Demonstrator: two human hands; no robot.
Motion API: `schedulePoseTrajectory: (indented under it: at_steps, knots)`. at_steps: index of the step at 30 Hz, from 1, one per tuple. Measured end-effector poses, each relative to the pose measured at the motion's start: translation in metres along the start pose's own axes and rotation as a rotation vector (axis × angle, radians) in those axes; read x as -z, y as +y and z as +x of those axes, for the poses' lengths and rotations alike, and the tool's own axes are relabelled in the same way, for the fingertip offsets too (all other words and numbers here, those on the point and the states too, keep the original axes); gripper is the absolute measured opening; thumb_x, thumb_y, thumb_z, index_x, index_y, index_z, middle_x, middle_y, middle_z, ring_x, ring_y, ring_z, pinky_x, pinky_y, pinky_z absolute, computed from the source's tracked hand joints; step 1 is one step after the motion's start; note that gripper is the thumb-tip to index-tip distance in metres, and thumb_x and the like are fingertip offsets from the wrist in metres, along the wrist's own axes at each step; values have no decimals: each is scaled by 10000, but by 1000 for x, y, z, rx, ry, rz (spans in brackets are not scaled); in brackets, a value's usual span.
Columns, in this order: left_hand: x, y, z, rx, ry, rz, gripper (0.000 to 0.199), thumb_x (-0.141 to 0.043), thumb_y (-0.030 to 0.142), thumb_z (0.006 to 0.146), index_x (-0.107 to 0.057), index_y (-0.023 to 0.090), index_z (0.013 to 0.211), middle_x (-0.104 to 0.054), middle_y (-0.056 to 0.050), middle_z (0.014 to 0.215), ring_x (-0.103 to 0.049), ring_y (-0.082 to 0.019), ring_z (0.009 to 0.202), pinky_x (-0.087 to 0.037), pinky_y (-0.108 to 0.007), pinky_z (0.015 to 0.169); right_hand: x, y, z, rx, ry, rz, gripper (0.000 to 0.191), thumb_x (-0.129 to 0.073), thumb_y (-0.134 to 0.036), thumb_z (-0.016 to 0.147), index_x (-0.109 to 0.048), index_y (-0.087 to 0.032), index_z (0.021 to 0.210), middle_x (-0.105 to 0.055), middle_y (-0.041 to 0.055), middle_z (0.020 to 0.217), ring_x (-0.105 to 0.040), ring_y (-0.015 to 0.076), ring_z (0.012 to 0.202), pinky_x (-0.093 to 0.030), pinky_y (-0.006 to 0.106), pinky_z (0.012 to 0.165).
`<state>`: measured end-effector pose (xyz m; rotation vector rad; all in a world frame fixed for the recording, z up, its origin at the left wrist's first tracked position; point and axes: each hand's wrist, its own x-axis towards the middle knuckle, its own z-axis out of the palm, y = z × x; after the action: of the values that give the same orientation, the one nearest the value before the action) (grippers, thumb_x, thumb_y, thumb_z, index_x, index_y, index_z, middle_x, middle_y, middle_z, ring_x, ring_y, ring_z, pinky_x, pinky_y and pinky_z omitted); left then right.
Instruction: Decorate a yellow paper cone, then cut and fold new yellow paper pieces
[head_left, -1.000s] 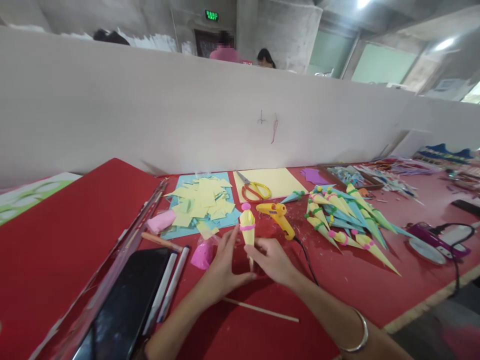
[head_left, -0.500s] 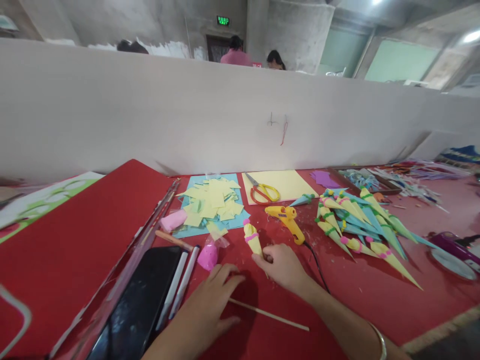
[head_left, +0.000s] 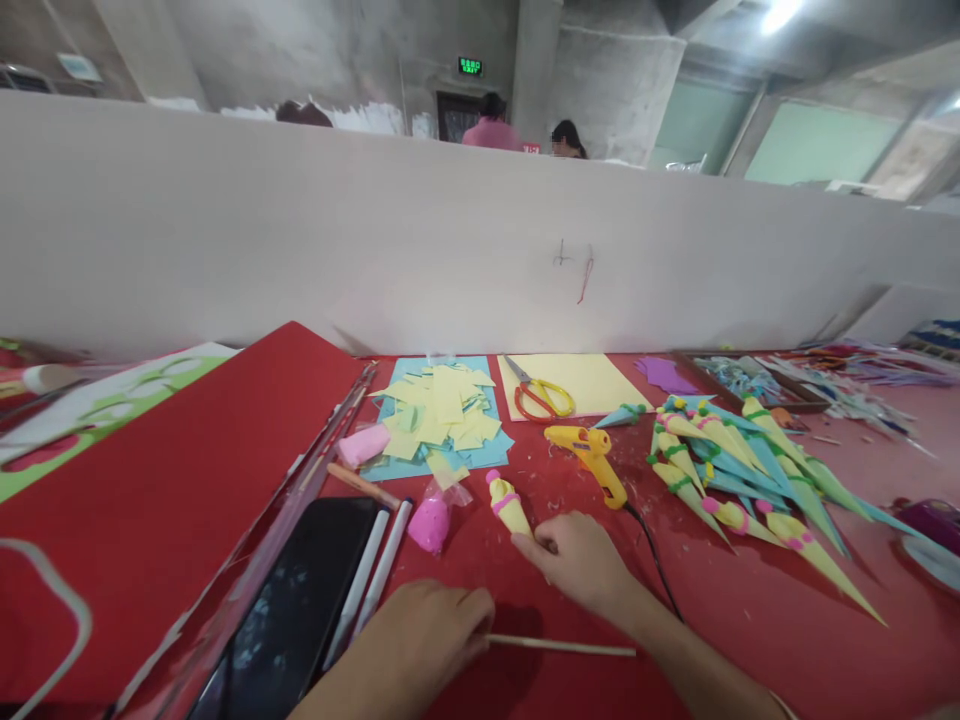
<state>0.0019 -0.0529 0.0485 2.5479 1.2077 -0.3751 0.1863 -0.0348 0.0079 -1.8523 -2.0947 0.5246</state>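
Observation:
My right hand [head_left: 581,560] is closed on the pointed lower end of a small yellow paper cone [head_left: 510,506], which has a pink ball on top and a pink band around it. My left hand [head_left: 442,625] lies lower and to the left, its fingers curled together around the left end of a thin wooden stick [head_left: 562,646]. The stick points right, below my right hand. Between the hands and the paper scraps sits a pink lump of clay in clear wrap [head_left: 430,520]. A yellow glue gun [head_left: 592,460] rests just beyond my right hand.
A pile of yellow and blue cones [head_left: 720,460] lies at the right. Scissors [head_left: 541,398] rest on yellow paper, beside paper scraps [head_left: 442,410]. A black phone [head_left: 300,590] and white pens [head_left: 382,565] are at the left. A white partition [head_left: 450,250] stands behind.
My left hand's fingers have gone from spread to closed around the stick's end. The view has shifted slightly, and my right hand still holds the yellow cone.

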Motion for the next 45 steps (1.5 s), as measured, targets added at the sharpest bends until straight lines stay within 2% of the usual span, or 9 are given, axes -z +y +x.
schedulePoseTrajectory:
  at_steps: [6,9,12,14,21,28,31,36,45]
  knots:
    - [26,-9,-22,-11,111,-393,152,-443,269,836,-560,223,751,-588,47,667,-510,-113,586,-331,-207,517,1,0,0,2,-77,4,470,-473,-464,797,-380,-177,438,-297,-35,433,-229,90,425,-110,260,460]
    - [33,-22,-26,42,257,-519,213,-377,326,860,-528,220,754,-585,35,684,-514,-118,612,-386,-203,548,0,0,-1,2,-87,29,460,-473,-444,801,-397,-177,435,-317,-32,438,-246,90,426,-119,256,462]
    - [35,-43,-21,94,522,-480,255,-303,287,873,-524,232,988,-628,-11,893,-573,-160,827,-449,-251,733,0,1,-1,24,-82,33,466,-453,-435,815,-388,-174,433,-316,-34,429,-249,85,414,-117,256,460]
    - [33,-59,-13,167,626,-293,367,-274,209,848,-482,206,1150,-620,-55,994,-574,-195,904,-447,-312,808,0,1,-1,29,-91,27,473,-458,-442,810,-371,-174,429,-309,-36,417,-252,82,404,-116,256,454]
    - [20,-98,13,240,565,23,426,-347,49,744,-580,180,1076,-580,-118,1079,-593,-215,868,-475,-340,728,6,-3,-4,25,-125,21,470,-458,-431,816,-436,-172,425,-416,-19,413,-342,90,410,-151,244,453]
    - [21,-85,22,257,585,155,299,-381,178,831,-583,172,1051,-548,-138,1175,-490,-300,1090,-387,-444,892,7,-2,-2,36,-117,58,465,-460,-412,818,-387,-173,425,-389,-25,411,-328,85,404,-135,248,445]
    - [20,-73,26,214,555,149,288,-370,298,872,-603,185,997,-621,-99,1065,-539,-257,1018,-407,-389,883,10,0,-1,-6,-162,282,466,-448,-416,826,-371,-179,432,-368,-38,393,-331,74,374,-166,224,410]
    - [15,-60,30,226,514,137,504,-446,433,828,-476,111,1216,-611,-162,1120,-553,-313,1002,-420,-443,843,24,3,1,24,-337,769,516,-394,-564,825,-458,-173,494,-401,-54,356,-357,60,327,-270,181,383]
    - [9,-57,36,162,407,76,531,-471,217,779,-394,150,1301,-543,-136,1256,-527,-282,1103,-400,-406,895,76,6,-17,139,-67,974,554,-395,-654,768,-472,-180,490,-409,-45,361,-366,68,310,-293,199,372]
